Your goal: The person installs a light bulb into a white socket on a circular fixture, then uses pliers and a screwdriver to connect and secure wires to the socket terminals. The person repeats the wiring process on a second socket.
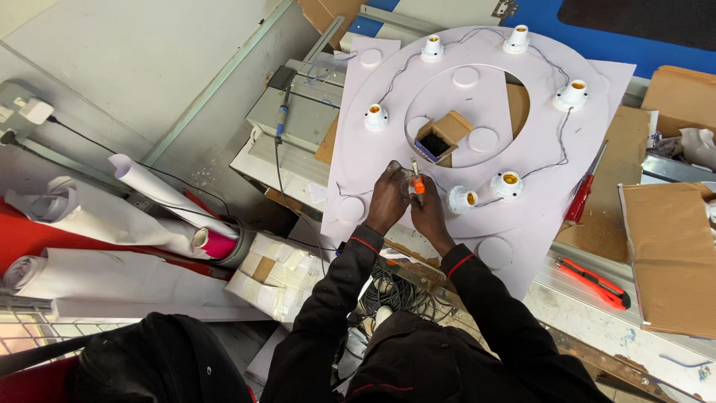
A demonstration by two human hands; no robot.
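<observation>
Both hands (406,198) grip orange-handled screwdriver (418,181), upright on white board (589,89).

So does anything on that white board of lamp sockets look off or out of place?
One lamp holder lies tipped on its side, its opening facing sideways, while the other holders, like its neighbour, sit upright on the white board. Nothing looks spilled or broken.

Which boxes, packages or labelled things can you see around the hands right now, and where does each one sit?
Small open cardboard box: on the white board just beyond the hands, brown with a blue side.
Flat stack of wrapped white packs: below the bench edge, left of the left hand, with brown tape.
Brown cardboard sheet: far right on the bench, folded flat.
No screens or signs are visible.
</observation>
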